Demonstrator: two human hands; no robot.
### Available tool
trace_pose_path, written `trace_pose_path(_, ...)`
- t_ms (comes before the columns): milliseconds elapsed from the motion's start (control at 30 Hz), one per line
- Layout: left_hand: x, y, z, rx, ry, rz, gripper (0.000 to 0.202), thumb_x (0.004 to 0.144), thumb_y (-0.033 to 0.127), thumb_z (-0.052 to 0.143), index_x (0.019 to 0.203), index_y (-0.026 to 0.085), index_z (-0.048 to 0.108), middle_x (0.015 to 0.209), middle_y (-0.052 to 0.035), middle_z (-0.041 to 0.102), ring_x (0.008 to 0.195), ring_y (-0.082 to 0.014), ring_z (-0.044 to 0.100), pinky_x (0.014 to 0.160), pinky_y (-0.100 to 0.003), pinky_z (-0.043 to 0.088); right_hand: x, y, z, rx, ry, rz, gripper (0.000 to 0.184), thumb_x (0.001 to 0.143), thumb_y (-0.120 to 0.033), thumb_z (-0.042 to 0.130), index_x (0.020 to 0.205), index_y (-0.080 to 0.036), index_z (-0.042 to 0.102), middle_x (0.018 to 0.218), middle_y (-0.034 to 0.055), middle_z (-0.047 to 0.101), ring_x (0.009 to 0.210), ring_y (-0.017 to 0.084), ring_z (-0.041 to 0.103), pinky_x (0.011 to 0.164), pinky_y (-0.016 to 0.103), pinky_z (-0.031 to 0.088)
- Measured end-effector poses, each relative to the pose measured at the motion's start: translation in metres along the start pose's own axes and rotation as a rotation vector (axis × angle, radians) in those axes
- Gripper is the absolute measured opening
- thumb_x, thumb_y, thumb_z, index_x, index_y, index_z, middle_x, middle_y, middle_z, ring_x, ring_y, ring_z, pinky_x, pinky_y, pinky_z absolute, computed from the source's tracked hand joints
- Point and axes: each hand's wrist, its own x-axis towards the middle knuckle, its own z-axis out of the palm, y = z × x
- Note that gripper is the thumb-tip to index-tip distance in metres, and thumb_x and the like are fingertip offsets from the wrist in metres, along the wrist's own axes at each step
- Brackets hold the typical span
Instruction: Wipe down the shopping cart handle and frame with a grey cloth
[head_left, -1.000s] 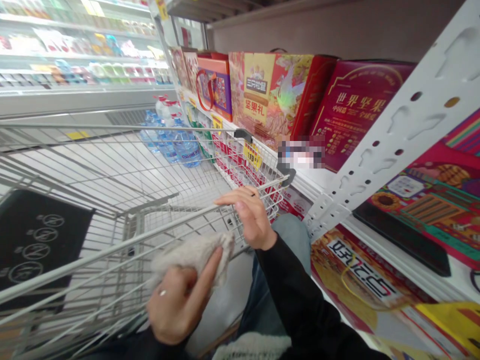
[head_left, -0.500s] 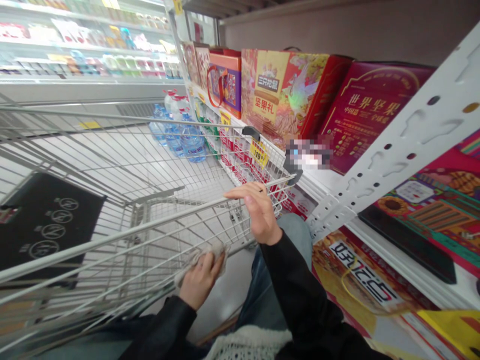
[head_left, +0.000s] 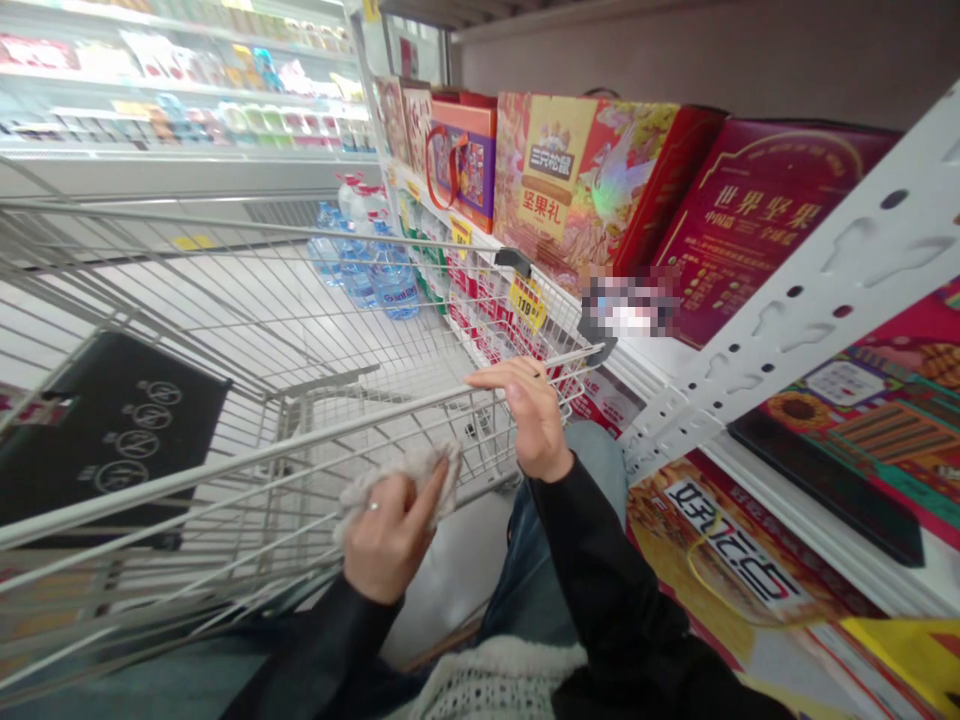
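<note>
A wire shopping cart (head_left: 247,465) stands on its wheels in front of me. My left hand (head_left: 386,535) presses a crumpled, off-white cloth (head_left: 360,495) against the wires of its near side, below the top rail. The fingers are bent over the cloth, with one finger stretched forward, and a ring shows on the hand. Higher and to the right, my right hand (head_left: 536,415) holds the top rail near the cart's end, fingers laid over it and thumb on the near side. Part of the cloth is hidden under my left hand.
Shelves with gift boxes (head_left: 577,180) and a white perforated post (head_left: 795,280) stand close on the right. Large water bottles (head_left: 375,260) sit on the floor beyond the cart. A refrigerated display (head_left: 180,100) runs along the back left. A black panel (head_left: 127,430) hangs in the cart.
My left hand and the cloth have moved slightly up along the cart's side wires, and the cloth is more spread out. My right hand stays on the rail. The view has shifted slightly.
</note>
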Motion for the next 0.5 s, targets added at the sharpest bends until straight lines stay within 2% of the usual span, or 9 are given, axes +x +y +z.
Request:
trace_pose_path(100,-0.042,0.016,0.039,0.029,-0.206,0.102,0.062,0.083,0.006,0.062,0.140,0.030,0.064,0.087,-0.0020,0.060,0.078,-0.0123,0.061,0.056,-0.023,0.039,0.000,0.000,0.000,0.003,0.003,-0.007,0.048,0.110,-0.037,0.030,0.109,-0.026,0.077,0.105,0.0020,0.080,0.103,0.020,0.070,0.103,0.046,0.040)
trace_pose_path(167,-0.059,0.022,0.049,0.014,-0.320,0.114,0.058,0.080,0.004,0.062,0.131,0.030,0.069,0.098,-0.0044,0.064,0.085,-0.0132,0.064,0.059,-0.021,0.045,0.001,0.000,0.000,0.003,-0.003,-0.001,0.048,0.110,-0.037,0.030,0.110,-0.026,0.076,0.107,0.0017,0.080,0.104,0.020,0.070,0.103,0.045,0.040)
trace_pose_path(200,-0.061,0.022,0.047,0.011,-0.346,0.113,0.057,0.078,0.002,0.061,0.127,0.029,0.071,0.101,-0.0048,0.065,0.084,-0.0131,0.064,0.060,-0.021,0.046,0.001,0.000,0.000,0.003,-0.007,0.001,0.048,0.110,-0.037,0.030,0.110,-0.026,0.076,0.107,0.0017,0.080,0.104,0.020,0.070,0.103,0.045,0.040)
trace_pose_path(267,-0.052,0.018,0.031,0.013,-0.318,0.098,0.055,0.078,0.002,0.061,0.125,0.029,0.074,0.096,-0.0039,0.063,0.076,-0.0115,0.061,0.060,-0.022,0.045,0.001,0.001,-0.001,0.002,-0.009,0.001,0.049,0.110,-0.038,0.029,0.109,-0.025,0.076,0.106,0.0023,0.080,0.103,0.020,0.071,0.103,0.045,0.040)
trace_pose_path(367,-0.021,0.000,-0.013,-0.006,-0.113,0.030,0.051,0.087,0.011,0.064,0.133,0.030,0.071,0.082,-0.0004,0.052,0.065,-0.0087,0.050,0.057,-0.021,0.039,0.001,0.002,0.000,0.004,0.006,-0.014,0.049,0.110,-0.038,0.030,0.108,-0.025,0.077,0.104,0.0029,0.081,0.102,0.020,0.071,0.102,0.045,0.040)
trace_pose_path(433,0.000,-0.014,-0.041,-0.035,0.019,-0.072,0.046,0.092,0.018,0.065,0.135,0.031,0.070,0.075,0.0022,0.042,0.060,-0.0072,0.043,0.054,-0.020,0.034,0.001,0.002,0.001,0.006,0.023,-0.021,0.048,0.110,-0.036,0.030,0.108,-0.025,0.077,0.103,0.0025,0.080,0.101,0.020,0.071,0.101,0.045,0.039)
trace_pose_path(500,0.012,-0.024,-0.055,-0.068,0.078,-0.215,0.044,0.093,0.023,0.067,0.136,0.031,0.069,0.075,0.0031,0.038,0.059,-0.0068,0.037,0.052,-0.020,0.031,0.000,0.002,0.002,0.005,0.035,-0.022,0.048,0.110,-0.035,0.031,0.108,-0.026,0.077,0.102,0.0021,0.080,0.100,0.020,0.071,0.101,0.045,0.039)
